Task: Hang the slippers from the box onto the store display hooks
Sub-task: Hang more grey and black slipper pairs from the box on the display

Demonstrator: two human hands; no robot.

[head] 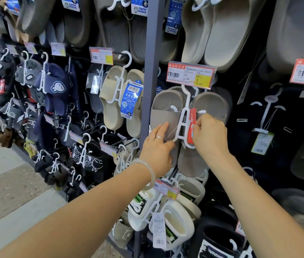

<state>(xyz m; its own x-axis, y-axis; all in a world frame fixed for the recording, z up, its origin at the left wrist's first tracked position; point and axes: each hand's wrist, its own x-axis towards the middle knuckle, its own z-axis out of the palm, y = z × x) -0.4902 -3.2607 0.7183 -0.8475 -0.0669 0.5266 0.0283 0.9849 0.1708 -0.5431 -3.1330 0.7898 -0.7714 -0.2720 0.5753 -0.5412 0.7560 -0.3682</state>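
**Taupe pair on its hook, both hands at the hanger**

We see a pair of taupe slippers (166, 112) hanging on a white plastic hanger (183, 120) just below a red price label (191, 75), a little right of frame centre. The hanger's top hook disappears behind that label, so we cannot tell exactly how it sits on the display hook.

Left hand (156, 148): fingers straight and apart, laid flat on the left slipper's strap, thumb near the hanger's lower edge. A ring and a pale bangle (148, 172) show.

Right hand (209, 135): fingers curled together, pinching a red tag (192, 125) at the hanger's right side.

At 9 o'clock from the pair, past a grey upright post (150, 71), beige slippers (117, 101) hang. At 6 o'clock, white slippers (175, 220).
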